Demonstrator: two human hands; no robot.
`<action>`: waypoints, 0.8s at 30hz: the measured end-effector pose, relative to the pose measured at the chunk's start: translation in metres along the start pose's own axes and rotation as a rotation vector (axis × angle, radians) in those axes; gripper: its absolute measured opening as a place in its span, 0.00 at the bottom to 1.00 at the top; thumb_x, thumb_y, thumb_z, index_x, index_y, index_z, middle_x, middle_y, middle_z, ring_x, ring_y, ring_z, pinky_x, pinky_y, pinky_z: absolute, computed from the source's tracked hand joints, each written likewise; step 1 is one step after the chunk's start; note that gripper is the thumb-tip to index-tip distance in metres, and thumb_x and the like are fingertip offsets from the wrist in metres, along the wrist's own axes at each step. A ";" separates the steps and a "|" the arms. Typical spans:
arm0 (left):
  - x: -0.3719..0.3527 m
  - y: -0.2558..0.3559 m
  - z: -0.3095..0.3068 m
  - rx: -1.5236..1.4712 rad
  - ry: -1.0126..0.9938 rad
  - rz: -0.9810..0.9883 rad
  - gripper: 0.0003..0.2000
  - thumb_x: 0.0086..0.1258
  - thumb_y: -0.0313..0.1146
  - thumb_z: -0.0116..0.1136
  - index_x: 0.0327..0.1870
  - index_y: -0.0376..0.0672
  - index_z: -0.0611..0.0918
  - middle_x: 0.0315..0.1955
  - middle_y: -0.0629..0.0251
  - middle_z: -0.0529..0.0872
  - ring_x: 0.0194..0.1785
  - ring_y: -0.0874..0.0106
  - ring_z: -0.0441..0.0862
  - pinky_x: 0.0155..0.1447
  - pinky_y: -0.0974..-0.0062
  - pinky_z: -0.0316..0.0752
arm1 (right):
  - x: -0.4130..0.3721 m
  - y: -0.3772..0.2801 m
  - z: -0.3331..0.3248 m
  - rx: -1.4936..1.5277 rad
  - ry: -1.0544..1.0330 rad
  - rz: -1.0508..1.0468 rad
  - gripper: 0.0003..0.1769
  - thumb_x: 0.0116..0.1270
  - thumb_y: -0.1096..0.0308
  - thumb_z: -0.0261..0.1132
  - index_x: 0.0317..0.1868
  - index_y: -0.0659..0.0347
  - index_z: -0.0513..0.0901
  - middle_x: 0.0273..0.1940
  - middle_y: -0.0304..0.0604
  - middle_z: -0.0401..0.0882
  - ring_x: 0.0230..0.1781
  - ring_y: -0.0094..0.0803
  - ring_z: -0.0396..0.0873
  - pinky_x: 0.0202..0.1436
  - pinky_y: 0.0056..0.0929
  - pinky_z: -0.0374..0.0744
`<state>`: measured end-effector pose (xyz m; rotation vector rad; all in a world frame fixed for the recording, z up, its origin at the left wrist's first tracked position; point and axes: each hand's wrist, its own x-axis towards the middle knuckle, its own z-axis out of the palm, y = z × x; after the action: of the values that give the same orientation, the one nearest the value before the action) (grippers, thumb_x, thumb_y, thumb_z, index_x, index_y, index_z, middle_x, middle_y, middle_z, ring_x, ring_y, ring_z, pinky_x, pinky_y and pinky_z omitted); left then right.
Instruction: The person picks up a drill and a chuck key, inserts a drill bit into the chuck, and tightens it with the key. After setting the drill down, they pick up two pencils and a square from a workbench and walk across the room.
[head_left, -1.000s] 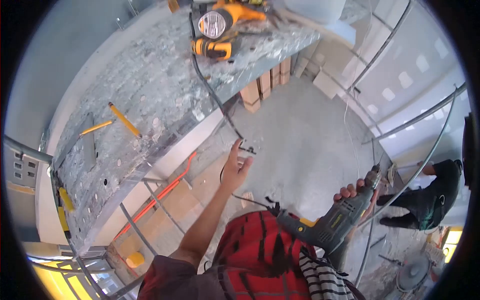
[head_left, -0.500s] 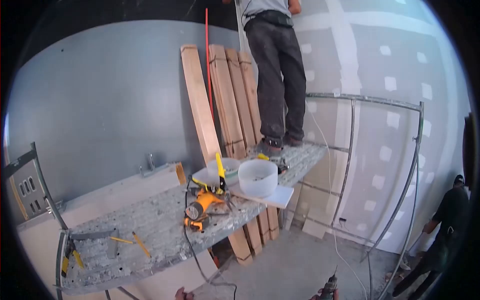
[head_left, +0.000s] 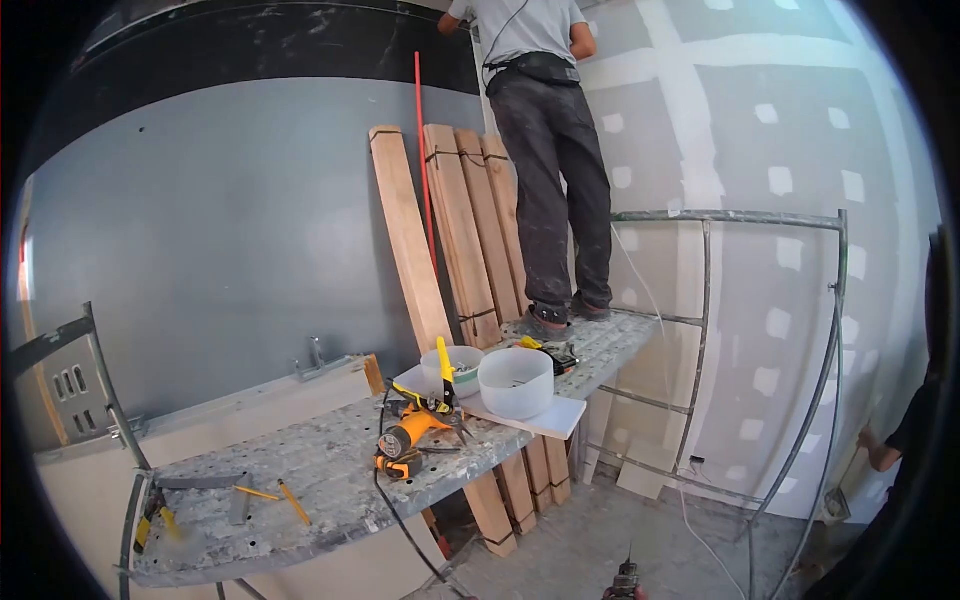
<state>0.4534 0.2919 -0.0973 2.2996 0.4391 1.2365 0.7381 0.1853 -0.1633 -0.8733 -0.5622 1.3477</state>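
At the bottom edge, a dark drill point(head_left: 626, 580) points upward with a thin bit. My right hand point(head_left: 641, 594) is closed on it, only a little of the skin showing. My left hand is out of the frame. Ahead, the paint-spattered scaffold platform point(head_left: 300, 450) carries an orange and black power tool point(head_left: 405, 440) with a cord. Beside that tool are a yellow-handled tool point(head_left: 444, 365) and two round white tubs, the nearer one point(head_left: 516, 385) on a white board point(head_left: 560, 418).
A co-worker point(head_left: 550, 150) stands on the platform's far end. Another person point(head_left: 900, 440) is at the right edge. Bundled wooden boards point(head_left: 460, 230) lean on the grey wall. Metal scaffold frames point(head_left: 706, 300) stand right and left. Pencils point(head_left: 295, 502) lie on the platform's near end.
The view has tilted up, so the scene sits lower. My left hand has left the frame at the bottom. The drill shows lower and further left. The person at right shows further right.
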 end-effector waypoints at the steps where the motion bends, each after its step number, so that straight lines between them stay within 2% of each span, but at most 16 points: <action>1: 0.022 0.015 0.000 0.197 -0.118 -0.046 0.22 0.69 0.34 0.56 0.64 0.44 0.72 0.30 0.54 0.81 0.38 0.64 0.81 0.42 0.64 0.75 | 0.002 -0.001 0.001 -0.026 -0.014 -0.001 0.28 0.70 0.43 0.54 0.51 0.61 0.78 0.38 0.45 0.82 0.38 0.38 0.81 0.44 0.39 0.80; 2: 0.033 0.018 0.012 0.190 -0.124 -0.045 0.22 0.69 0.34 0.56 0.64 0.44 0.72 0.30 0.54 0.81 0.38 0.64 0.81 0.42 0.64 0.75 | 0.002 -0.001 0.001 -0.055 -0.025 -0.005 0.28 0.70 0.43 0.54 0.51 0.61 0.78 0.37 0.45 0.82 0.39 0.38 0.81 0.45 0.40 0.80; 4: 0.050 0.015 0.034 -0.125 -0.288 -0.792 0.24 0.67 0.34 0.58 0.65 0.44 0.71 0.27 0.56 0.79 0.37 0.65 0.80 0.42 0.67 0.75 | 0.003 0.000 0.000 -0.100 -0.040 -0.008 0.29 0.69 0.41 0.54 0.51 0.61 0.78 0.37 0.45 0.82 0.40 0.38 0.81 0.46 0.40 0.80; 5: 0.052 0.013 0.036 -0.130 -0.298 -0.792 0.24 0.67 0.34 0.58 0.65 0.44 0.71 0.27 0.56 0.79 0.37 0.65 0.80 0.42 0.67 0.75 | 0.004 0.000 0.000 -0.117 -0.044 -0.011 0.30 0.69 0.41 0.53 0.51 0.61 0.78 0.37 0.45 0.82 0.40 0.38 0.81 0.46 0.40 0.80; 7: 0.055 0.008 0.038 0.051 -0.584 -0.469 0.24 0.69 0.34 0.56 0.66 0.43 0.70 0.28 0.55 0.81 0.35 0.61 0.81 0.39 0.67 0.75 | 0.004 0.001 -0.001 -0.148 -0.057 -0.021 0.31 0.69 0.40 0.53 0.51 0.61 0.77 0.37 0.46 0.82 0.41 0.39 0.81 0.47 0.41 0.80; 8: 0.054 -0.002 0.040 0.049 -0.602 -0.466 0.24 0.69 0.34 0.56 0.66 0.43 0.70 0.28 0.55 0.81 0.35 0.61 0.81 0.39 0.67 0.75 | 0.003 0.004 -0.003 -0.161 -0.065 -0.029 0.31 0.69 0.39 0.53 0.51 0.62 0.77 0.37 0.46 0.82 0.41 0.39 0.81 0.47 0.41 0.80; 10: 0.046 -0.022 0.042 -0.189 -0.578 -0.211 0.19 0.72 0.34 0.50 0.62 0.41 0.73 0.26 0.56 0.83 0.31 0.62 0.82 0.36 0.67 0.76 | 0.000 0.011 -0.009 -0.171 -0.071 -0.047 0.32 0.69 0.38 0.52 0.52 0.62 0.77 0.36 0.46 0.82 0.42 0.39 0.81 0.48 0.41 0.79; 12: 0.061 0.007 0.020 -0.289 -0.592 -0.326 0.15 0.74 0.34 0.48 0.57 0.39 0.75 0.29 0.53 0.84 0.29 0.62 0.82 0.36 0.66 0.76 | 0.000 0.019 -0.018 -0.164 -0.096 -0.058 0.34 0.69 0.36 0.52 0.52 0.62 0.76 0.36 0.46 0.82 0.42 0.39 0.81 0.49 0.42 0.79; 13: 0.065 0.008 0.018 -0.311 -0.685 -0.328 0.15 0.74 0.34 0.48 0.57 0.39 0.75 0.29 0.53 0.84 0.29 0.62 0.82 0.36 0.66 0.76 | 0.000 0.025 -0.023 -0.146 -0.111 -0.063 0.34 0.69 0.36 0.52 0.52 0.62 0.76 0.36 0.46 0.81 0.43 0.39 0.81 0.49 0.42 0.79; 15: 0.067 0.006 0.018 0.047 -0.935 -0.487 0.14 0.75 0.34 0.48 0.54 0.36 0.75 0.31 0.50 0.83 0.29 0.63 0.82 0.35 0.65 0.77 | 0.007 0.042 -0.040 -0.061 -0.200 -0.046 0.33 0.71 0.39 0.54 0.53 0.65 0.75 0.43 0.47 0.83 0.42 0.32 0.82 0.48 0.32 0.80; 16: 0.066 0.001 0.020 0.029 -1.072 -0.469 0.14 0.75 0.34 0.48 0.54 0.36 0.75 0.31 0.50 0.83 0.29 0.63 0.82 0.35 0.65 0.77 | 0.010 0.051 -0.044 -0.031 -0.182 -0.130 0.33 0.70 0.38 0.54 0.52 0.65 0.76 0.42 0.45 0.83 0.41 0.30 0.81 0.48 0.31 0.79; 18: 0.061 -0.010 0.026 -0.090 -0.960 -0.517 0.15 0.75 0.37 0.51 0.55 0.38 0.76 0.30 0.52 0.84 0.27 0.62 0.82 0.32 0.66 0.77 | 0.009 0.045 -0.045 0.021 -0.216 -0.100 0.32 0.71 0.39 0.54 0.52 0.63 0.77 0.41 0.45 0.83 0.40 0.29 0.81 0.46 0.31 0.79; 19: 0.064 -0.007 0.028 -0.107 -1.073 -0.515 0.15 0.75 0.37 0.51 0.55 0.38 0.76 0.30 0.52 0.84 0.27 0.62 0.82 0.32 0.66 0.77 | 0.005 0.036 -0.039 0.024 -0.195 -0.122 0.31 0.71 0.40 0.54 0.52 0.63 0.77 0.41 0.45 0.83 0.40 0.29 0.82 0.45 0.30 0.79; 21: 0.081 0.007 0.037 -0.072 -0.970 -0.503 0.11 0.70 0.25 0.49 0.52 0.40 0.71 0.32 0.63 0.79 0.31 0.74 0.78 0.33 0.77 0.74 | 0.000 0.028 -0.035 0.031 -0.205 -0.194 0.30 0.71 0.41 0.55 0.51 0.64 0.77 0.40 0.46 0.83 0.40 0.30 0.82 0.46 0.30 0.79; 22: 0.084 0.005 0.034 -0.087 -1.019 -0.509 0.11 0.70 0.25 0.49 0.52 0.40 0.71 0.32 0.63 0.79 0.31 0.74 0.78 0.33 0.77 0.74 | 0.000 0.030 -0.030 0.058 -0.160 -0.191 0.30 0.71 0.41 0.55 0.51 0.64 0.77 0.40 0.46 0.83 0.40 0.30 0.82 0.46 0.30 0.79; 24: 0.089 0.007 0.034 -0.285 -0.885 -0.747 0.12 0.72 0.28 0.48 0.54 0.40 0.70 0.27 0.65 0.77 0.27 0.78 0.74 0.29 0.81 0.68 | -0.007 0.029 -0.031 -0.002 -0.196 -0.137 0.29 0.73 0.44 0.53 0.54 0.65 0.77 0.39 0.45 0.83 0.44 0.30 0.82 0.50 0.30 0.78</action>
<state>0.5304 0.3209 -0.0486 1.8911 0.6337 -0.0970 0.7439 0.1718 -0.2035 -0.6951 -0.7620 1.3150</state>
